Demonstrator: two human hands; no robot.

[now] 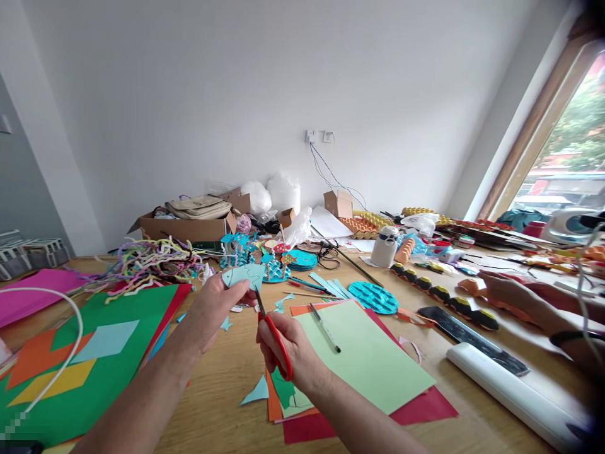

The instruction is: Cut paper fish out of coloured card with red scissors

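Between the thumb and fingers of my left hand (222, 306) is a light blue piece of paper (243, 275) with a fish-like outline drawn on it. My right hand (288, 347) grips red-handled scissors (280, 345), whose blades point up to the lower right edge of the paper. Whether the blades are apart is too small to tell. Below the scissors lies a light blue scrap (256, 391). A pale green sheet (368, 359) rests under my right forearm on orange and dark red sheets, with a pen (325, 326) on top.
Coloured sheets (113, 334) cover the left side, with tangled pipe cleaners (151, 261) behind. Blue paper models (271, 261) stand at the centre back. A black phone (472, 340) and a long white case (510, 391) lie at right, near another person's hand (515, 296).
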